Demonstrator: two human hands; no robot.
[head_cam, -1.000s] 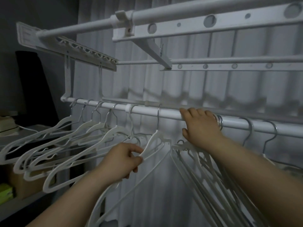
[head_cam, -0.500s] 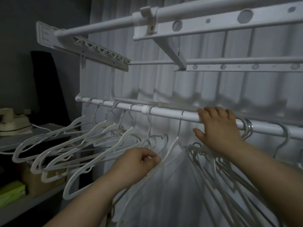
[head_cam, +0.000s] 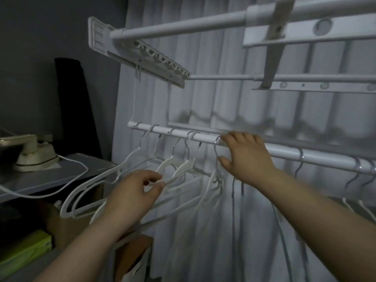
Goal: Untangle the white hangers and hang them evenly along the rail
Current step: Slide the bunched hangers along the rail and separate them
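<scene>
Curtain (head_cam: 223, 102): pale and pleated, it hangs behind everything you are working on.
Rail (head_cam: 284, 153): a white tube that slopes down to your right in this view.
Hangers (head_cam: 168, 162): all on the rail. Several are crowded at its left end with their arms crossing, and a few hang well apart off to the right.
Handling: judge them light and stiff. The thin plastic arms snag on each other, and the wire hooks should slide easily on the tube.
Right hand (head_cam: 244, 157): your fingers are curled over the rail, thumb below, just beside one wire hook (head_cam: 216, 146).
Left hand (head_cam: 132, 192): thumb and fingertips are pinched together on one hanger's slim arm, low in the tangle.
Where to hold: take the neck just under the hook. Lifting there should free an arm without bending it.
</scene>
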